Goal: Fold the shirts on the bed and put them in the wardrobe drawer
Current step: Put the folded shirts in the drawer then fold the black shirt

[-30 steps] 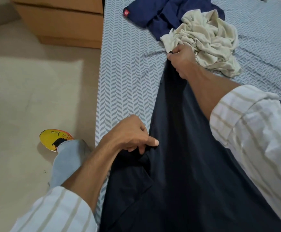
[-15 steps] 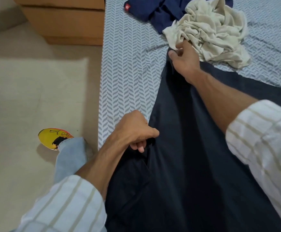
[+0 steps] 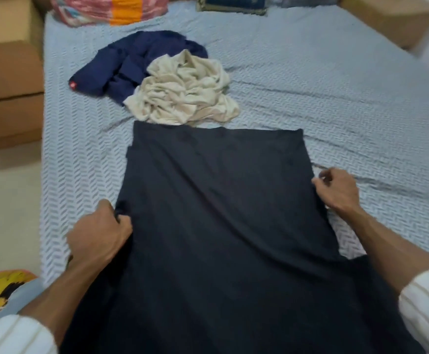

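Note:
A dark navy shirt point(image 3: 216, 213) lies spread flat on the bed point(image 3: 336, 98), running from my body toward the middle of it. My left hand point(image 3: 101, 231) grips the shirt's left edge, fingers curled into the cloth. My right hand point(image 3: 336, 190) is at the shirt's right edge with fingers curled; the blur hides whether it pinches the cloth. Beyond the shirt's far edge lie a crumpled cream shirt point(image 3: 182, 98) and, behind it, a crumpled blue shirt point(image 3: 131, 62) with a small red tag.
Wooden drawer units point(image 3: 9, 93) stand left of the bed. Another wooden block point(image 3: 389, 19) is at the far right. A pink and orange bundle point(image 3: 111, 8) and a dark cushion point(image 3: 231, 3) lie at the bed's head. My yellow shoe point(image 3: 1, 287) is on the floor.
My right hand has left the shirt's far left corner and come back to its right edge. The view swung right and up. My left hand still holds the left edge.

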Demonstrator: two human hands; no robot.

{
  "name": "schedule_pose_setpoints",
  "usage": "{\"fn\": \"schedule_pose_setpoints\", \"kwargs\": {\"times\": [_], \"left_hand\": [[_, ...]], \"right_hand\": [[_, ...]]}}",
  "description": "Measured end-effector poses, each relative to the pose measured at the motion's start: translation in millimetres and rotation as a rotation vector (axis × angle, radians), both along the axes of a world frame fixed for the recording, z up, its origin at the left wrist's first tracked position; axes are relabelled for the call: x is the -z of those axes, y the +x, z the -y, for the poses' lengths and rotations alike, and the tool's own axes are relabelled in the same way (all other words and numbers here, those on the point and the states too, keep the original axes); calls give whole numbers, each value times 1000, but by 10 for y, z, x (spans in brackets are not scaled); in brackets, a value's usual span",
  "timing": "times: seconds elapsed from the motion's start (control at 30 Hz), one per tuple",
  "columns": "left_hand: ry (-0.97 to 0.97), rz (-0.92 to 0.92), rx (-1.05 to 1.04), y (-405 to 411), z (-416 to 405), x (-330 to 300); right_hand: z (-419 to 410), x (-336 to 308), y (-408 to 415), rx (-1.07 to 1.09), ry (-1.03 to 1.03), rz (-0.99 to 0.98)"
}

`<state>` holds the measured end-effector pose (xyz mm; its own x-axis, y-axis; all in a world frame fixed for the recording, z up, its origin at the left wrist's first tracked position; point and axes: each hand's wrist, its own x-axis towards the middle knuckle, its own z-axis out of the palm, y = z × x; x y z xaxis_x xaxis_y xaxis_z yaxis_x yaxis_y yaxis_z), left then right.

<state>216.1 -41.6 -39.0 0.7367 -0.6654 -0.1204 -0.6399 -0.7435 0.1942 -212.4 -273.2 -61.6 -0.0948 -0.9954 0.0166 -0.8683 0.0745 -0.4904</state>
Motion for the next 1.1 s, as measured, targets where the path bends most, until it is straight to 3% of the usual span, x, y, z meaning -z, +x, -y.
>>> {"fn": "schedule_pose_setpoints", "kwargs": {"times": [0.17,0.3,0.43,0.67,0.83,1.0,1.1], "left_hand": [[-219,131,439,-603,793,-12],[-194,-180,597,-1496,1863,13],[-187,-294,725,-2189,2780,65],[-121,-417,707,-2795,3708,74],[0,-374,741,-2909,3887,66],[-165,-707,418,-2892,4057,107],[-190,-773,309,-2911,4108,137]], "right_hand": [[4,456,-260,-107,-194,39],[9,546,-319,-136,-287,74],[-20,559,-287,-145,-292,115],[-37,532,-299,-128,-287,217],[-38,543,-321,-151,-266,251],[-42,561,-344,-157,-262,272],[-47,582,-337,-122,-262,274]]}}
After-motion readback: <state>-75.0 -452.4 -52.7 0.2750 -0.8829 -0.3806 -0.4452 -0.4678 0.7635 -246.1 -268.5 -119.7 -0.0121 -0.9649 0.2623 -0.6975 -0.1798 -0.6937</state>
